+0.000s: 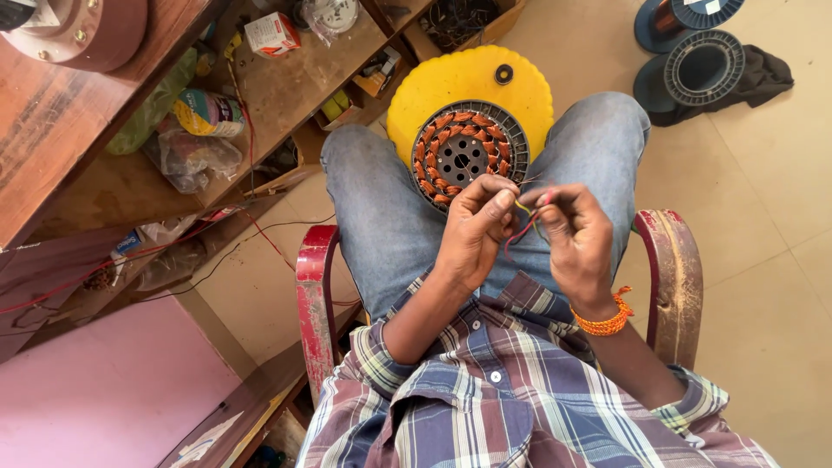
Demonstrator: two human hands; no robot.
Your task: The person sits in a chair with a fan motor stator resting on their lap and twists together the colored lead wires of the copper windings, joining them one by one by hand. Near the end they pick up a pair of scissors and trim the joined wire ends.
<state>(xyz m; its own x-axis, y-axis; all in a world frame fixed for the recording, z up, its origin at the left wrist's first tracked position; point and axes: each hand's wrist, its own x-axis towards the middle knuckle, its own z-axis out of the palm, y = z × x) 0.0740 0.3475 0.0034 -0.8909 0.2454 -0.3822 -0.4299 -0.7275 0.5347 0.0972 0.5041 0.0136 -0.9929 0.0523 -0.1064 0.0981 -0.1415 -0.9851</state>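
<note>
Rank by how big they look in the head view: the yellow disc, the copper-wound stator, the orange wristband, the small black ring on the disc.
1. yellow disc
2. copper-wound stator, lying on the disc
3. orange wristband, nearer the camera
4. small black ring

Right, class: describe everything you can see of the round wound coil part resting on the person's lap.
The wound stator is a flat disc lying face up between the knees of the person's jeans, against a yellow plastic disc. A ring of copper-orange coils surrounds a grey metal hub with small holes, inside a dark ribbed rim. Thin yellow and red wires seem to run from it to the left hand and right hand, which pinch them.
</note>
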